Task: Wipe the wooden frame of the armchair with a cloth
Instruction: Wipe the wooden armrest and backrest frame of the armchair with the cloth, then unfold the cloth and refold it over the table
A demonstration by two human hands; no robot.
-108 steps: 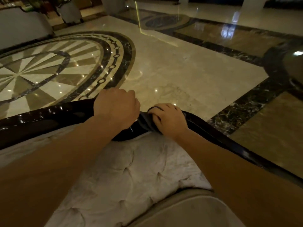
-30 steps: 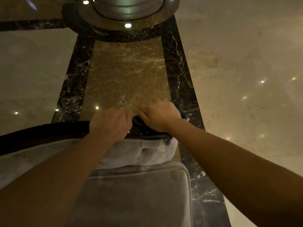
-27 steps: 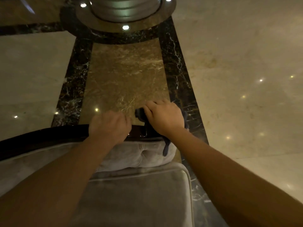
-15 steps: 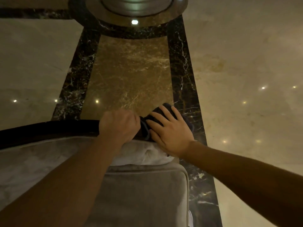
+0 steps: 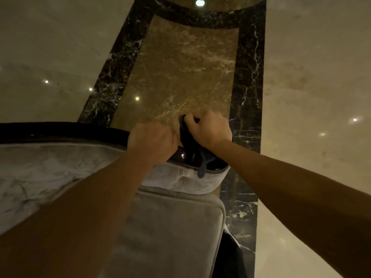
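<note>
The armchair's dark glossy wooden frame [image 5: 60, 132] curves along the top of the tufted grey backrest [image 5: 50, 173]. My left hand [image 5: 152, 140] is closed in a fist around the frame near its right end. My right hand [image 5: 208, 129] sits just to the right of it, closed on a dark cloth [image 5: 188, 143] bunched over the end of the frame. A corner of the cloth hangs down over the grey upholstery. The frame under both hands is hidden.
The grey seat cushion [image 5: 170, 233] lies below the backrest. Beyond the chair is polished marble floor [image 5: 180, 77] with black veined bands [image 5: 249, 77] and a round column base [image 5: 200, 9] at the top. Ceiling lights reflect in the floor.
My right hand has gone from lying flat on the cloth to gripping it in a fist at the frame's end. My left hand keeps its hold beside it. The view shifted slightly.
</note>
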